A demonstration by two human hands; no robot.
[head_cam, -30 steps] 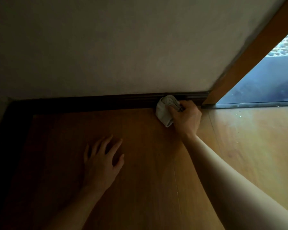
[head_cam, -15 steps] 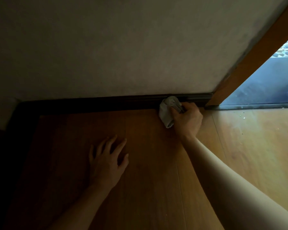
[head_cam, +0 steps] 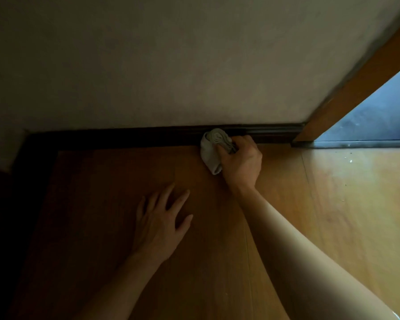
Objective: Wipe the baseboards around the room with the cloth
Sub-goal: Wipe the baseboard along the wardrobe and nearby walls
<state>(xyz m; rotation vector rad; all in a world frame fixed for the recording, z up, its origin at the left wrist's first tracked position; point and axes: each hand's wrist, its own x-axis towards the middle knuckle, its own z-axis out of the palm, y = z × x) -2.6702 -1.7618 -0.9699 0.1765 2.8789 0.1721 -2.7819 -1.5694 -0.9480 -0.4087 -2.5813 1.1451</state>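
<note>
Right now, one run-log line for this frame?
step: baseboard wipe | right hand grips crumpled grey cloth against dark wooden baseboard | left hand flat on brown wooden floor

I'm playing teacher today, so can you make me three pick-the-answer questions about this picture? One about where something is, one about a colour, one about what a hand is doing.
1. Where is the cloth?
A. against the baseboard
B. on a hook
C. in the doorway

2. What colour is the baseboard?
A. white
B. dark brown
C. blue

3. What is the left hand doing?
A. gripping the cloth
B. making a fist
C. lying flat on the floor

1 A: the right hand holds it there.
2 B: a dark strip under the pale wall.
3 C: its fingers are spread on the wood.
</note>
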